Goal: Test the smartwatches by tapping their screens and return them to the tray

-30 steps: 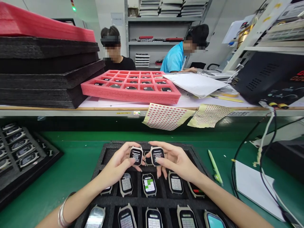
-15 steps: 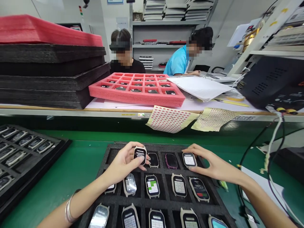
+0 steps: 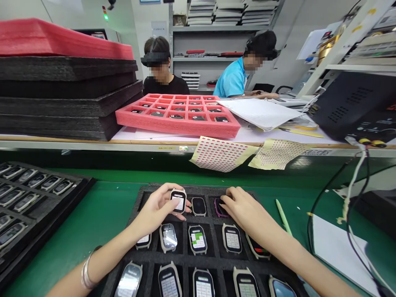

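Observation:
A black foam tray [image 3: 145, 193] with several smartwatch bodies in its cells lies on the green bench in front of me. My left hand [image 3: 154, 208] is closed on one watch body [image 3: 178, 201] with a lit white screen, held just above the tray's far row. My right hand [image 3: 244, 208] reaches over the far row with curled fingers pinching a purple-rimmed watch body [image 3: 219, 207] that sits in its cell. Between the two hands a dark-screened watch [image 3: 198, 206] rests in its cell.
A second black tray [image 3: 34, 194] of watch bodies sits at the left. A green pen [image 3: 283, 216] and white paper [image 3: 337, 251] lie to the right, with hanging cables [image 3: 355, 181]. Behind, a raised shelf holds a pink foam tray [image 3: 173, 121] and stacked black foam [image 3: 62, 99]. Two people sit beyond.
My right hand set its watch down at the far right of the row, then moved left onto the purple-rimmed watch. My left hand kept its watch, whose screen turned from dark to white.

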The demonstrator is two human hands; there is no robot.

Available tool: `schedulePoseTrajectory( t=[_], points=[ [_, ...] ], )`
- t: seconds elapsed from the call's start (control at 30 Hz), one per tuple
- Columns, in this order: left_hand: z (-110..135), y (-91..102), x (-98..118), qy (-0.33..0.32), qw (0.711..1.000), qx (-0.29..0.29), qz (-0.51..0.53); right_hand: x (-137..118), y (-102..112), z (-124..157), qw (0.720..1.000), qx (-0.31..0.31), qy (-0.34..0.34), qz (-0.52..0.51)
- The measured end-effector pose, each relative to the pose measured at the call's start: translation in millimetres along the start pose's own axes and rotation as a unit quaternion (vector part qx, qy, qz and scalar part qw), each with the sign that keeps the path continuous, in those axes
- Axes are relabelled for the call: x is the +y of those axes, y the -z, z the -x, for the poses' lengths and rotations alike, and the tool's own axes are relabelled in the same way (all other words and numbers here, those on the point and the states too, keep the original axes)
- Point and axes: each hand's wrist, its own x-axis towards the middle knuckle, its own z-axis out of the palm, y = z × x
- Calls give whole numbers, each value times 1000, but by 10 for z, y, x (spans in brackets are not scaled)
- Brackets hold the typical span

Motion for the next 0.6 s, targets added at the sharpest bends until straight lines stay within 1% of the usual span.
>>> schedulePoseTrajectory(
  t=[0.03,0.1,0.17,0.2,0.23,0.27,0.3,0.33,0.4,0.43,0.5,0.53,0.57,0.6],
  points=[
    [7,17,-6,-2,1000,1,-8,-40,-27,21,1000,6,-11,14],
    [27,84,-16,-12,999,1,-42,-86,-61,57,999,21,-31,9],
    [56,205,-21,-22,992,17,-121,-96,-69,74,998,24,-44,-29],
    [75,284,-21,-22,982,39,-182,-93,-64,75,997,22,-49,-55],
    [97,370,-21,-19,965,65,-255,-88,-56,73,995,18,-53,-83],
    [121,459,-21,-13,939,88,-333,-83,-46,71,992,15,-57,-114],
    [148,543,-19,-6,908,98,-408,-80,-34,70,987,12,-61,-147],
    [174,616,-16,-2,875,95,-474,-78,-23,70,981,9,-67,-181],
    [221,702,-2,-13,817,60,-573,-76,1,76,967,8,-88,-240],
    [236,709,10,-28,793,46,-607,-73,17,78,959,12,-100,-264],
    [233,643,41,-67,754,47,-652,-60,65,72,949,27,-111,-294],
    [211,577,53,-82,741,50,-665,-52,100,60,945,38,-107,-305],
    [176,497,56,-90,735,52,-671,-45,144,42,942,47,-99,-318],
    [129,409,47,-93,735,45,-670,-42,194,19,936,55,-86,-336]
  ],
)
